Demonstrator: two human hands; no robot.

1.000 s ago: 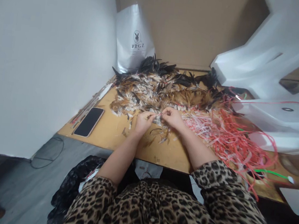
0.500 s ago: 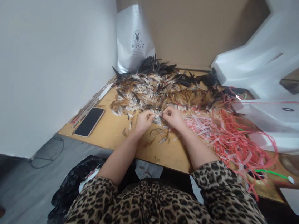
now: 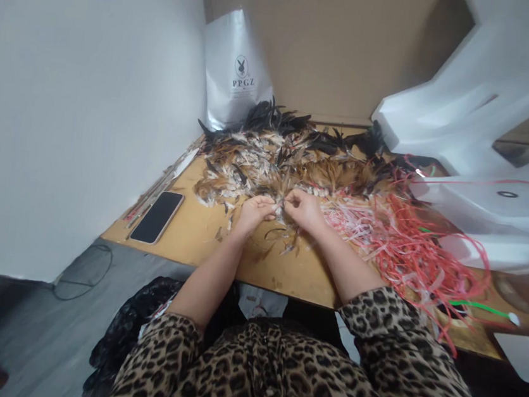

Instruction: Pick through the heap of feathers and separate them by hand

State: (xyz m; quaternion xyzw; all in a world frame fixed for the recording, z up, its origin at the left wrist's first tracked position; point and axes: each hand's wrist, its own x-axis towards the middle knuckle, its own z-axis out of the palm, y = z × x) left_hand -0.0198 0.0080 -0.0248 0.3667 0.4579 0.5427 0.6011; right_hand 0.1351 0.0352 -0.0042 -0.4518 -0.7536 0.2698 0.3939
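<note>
My left hand (image 3: 256, 212) and my right hand (image 3: 302, 209) meet over the near edge of the feather pile, fingers pinched close together. Between the fingertips stands a small bunch of feathers (image 3: 283, 188), brownish with pale lower ends; the exact grip of each finger is too small to make out. Just behind the hands spreads a heap of brown, white and black feathers (image 3: 339, 172). Loose feather bits (image 3: 288, 242) lie on the wooden table (image 3: 284, 274) below my wrists.
Tangled red and pink plastic strips (image 3: 406, 253) cover the table's right side, beside white foam-like pieces (image 3: 474, 120). A phone (image 3: 157, 217) lies at left. A white bag (image 3: 236, 68) stands behind. A black plastic bag (image 3: 130, 330) sits below the table's front edge.
My fingertips have come closer together. The feather bunch now stands up between them, where a thin pale-pink strand was stretched before. My left fingers have spread slightly.
</note>
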